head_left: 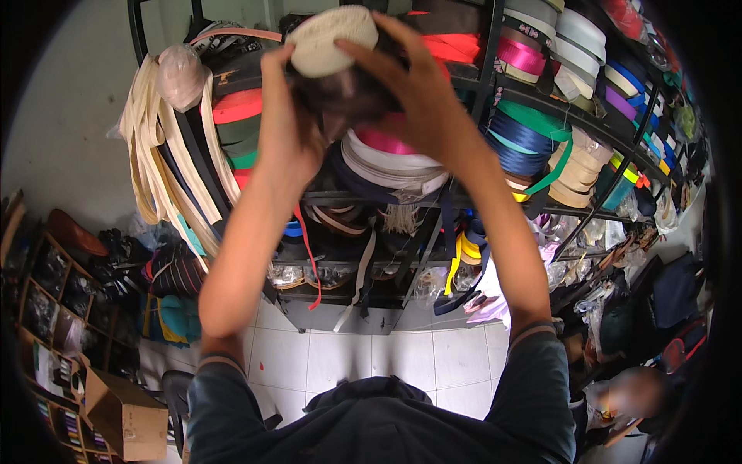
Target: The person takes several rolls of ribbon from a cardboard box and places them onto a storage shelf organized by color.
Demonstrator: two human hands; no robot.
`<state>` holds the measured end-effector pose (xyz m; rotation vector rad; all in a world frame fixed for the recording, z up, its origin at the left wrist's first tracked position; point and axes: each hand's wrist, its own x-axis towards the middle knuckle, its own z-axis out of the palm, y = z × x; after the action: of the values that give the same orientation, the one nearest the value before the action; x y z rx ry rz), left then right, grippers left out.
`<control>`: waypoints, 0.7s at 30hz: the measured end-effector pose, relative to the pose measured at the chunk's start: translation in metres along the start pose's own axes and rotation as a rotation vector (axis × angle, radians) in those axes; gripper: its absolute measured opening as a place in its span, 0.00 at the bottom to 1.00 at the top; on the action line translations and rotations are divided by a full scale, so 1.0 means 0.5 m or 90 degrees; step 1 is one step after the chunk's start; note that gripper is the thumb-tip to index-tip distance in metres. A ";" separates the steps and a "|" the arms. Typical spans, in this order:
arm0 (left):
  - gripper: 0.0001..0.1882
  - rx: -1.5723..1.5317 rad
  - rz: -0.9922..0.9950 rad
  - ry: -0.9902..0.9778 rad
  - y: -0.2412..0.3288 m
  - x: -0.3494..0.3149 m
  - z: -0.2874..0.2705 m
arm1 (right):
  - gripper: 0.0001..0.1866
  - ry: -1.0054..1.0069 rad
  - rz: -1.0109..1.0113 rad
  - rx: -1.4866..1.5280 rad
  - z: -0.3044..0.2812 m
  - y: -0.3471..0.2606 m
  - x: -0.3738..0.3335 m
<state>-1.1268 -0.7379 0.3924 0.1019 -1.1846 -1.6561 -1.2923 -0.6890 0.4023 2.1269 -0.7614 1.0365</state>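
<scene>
A cream roll of webbing tape [334, 42] is between my raised hands, in front of the upper shelf. My left hand [294, 116] reaches up to its left edge, with a fingertip against it. The fingers of my right hand [413, 77] curve over its right side and front. Right under the cream roll is a dark, motion-blurred mass [352, 93], perhaps darker rolls; its kind is unclear. Below my hands, a stack of white rolls of tape [394, 166] sits on the shelf, with a pink roll [382, 135] on top, partly hidden by my right wrist.
Long cream straps [151, 131] hang at the left, beside red and green rolls [237, 108]. Blue and green ribbon rolls [525, 143] fill the black rack's right side. Loose tape ends dangle below. A cardboard box [124, 414] stands lower left; another person [630, 398] is lower right.
</scene>
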 end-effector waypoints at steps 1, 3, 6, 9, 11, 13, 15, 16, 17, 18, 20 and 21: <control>0.39 0.011 0.001 -0.023 0.022 0.037 0.005 | 0.52 0.020 -0.047 -0.006 -0.011 0.036 0.028; 0.39 0.079 0.023 -0.004 0.065 0.098 0.024 | 0.56 0.028 -0.041 -0.008 -0.021 0.076 0.077; 0.34 0.156 0.029 -0.073 0.075 0.185 0.039 | 0.56 -0.021 0.104 -0.008 -0.039 0.117 0.111; 0.32 0.127 -0.163 -0.078 0.105 0.290 0.019 | 0.54 -0.038 0.149 0.004 -0.031 0.167 0.130; 0.35 0.241 -0.079 -0.126 0.107 0.329 0.020 | 0.55 0.001 0.114 -0.022 -0.018 0.212 0.137; 0.39 0.333 -0.056 -0.115 0.115 0.377 0.008 | 0.55 -0.017 0.153 0.005 -0.015 0.223 0.153; 0.41 0.401 -0.101 -0.050 0.130 0.430 -0.002 | 0.55 -0.020 0.127 -0.006 -0.011 0.242 0.166; 0.42 0.417 -0.088 -0.050 0.100 0.429 0.008 | 0.55 -0.038 0.125 -0.022 -0.005 0.270 0.150; 0.42 0.438 -0.074 -0.044 0.073 0.406 0.027 | 0.54 -0.013 0.087 -0.083 0.001 0.292 0.135; 0.43 0.458 -0.059 -0.039 0.054 0.393 0.041 | 0.54 0.011 0.049 -0.144 0.006 0.312 0.119; 0.40 0.489 -0.038 -0.032 0.043 0.399 0.022 | 0.53 0.019 0.023 -0.160 0.016 0.313 0.115; 0.39 0.476 -0.030 -0.039 0.040 0.403 0.013 | 0.53 -0.003 0.037 -0.122 0.016 0.316 0.119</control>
<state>-1.2072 -0.8875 0.5030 0.5504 -1.8065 -1.1827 -1.3720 -0.8064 0.4939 1.9546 -0.8925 0.9479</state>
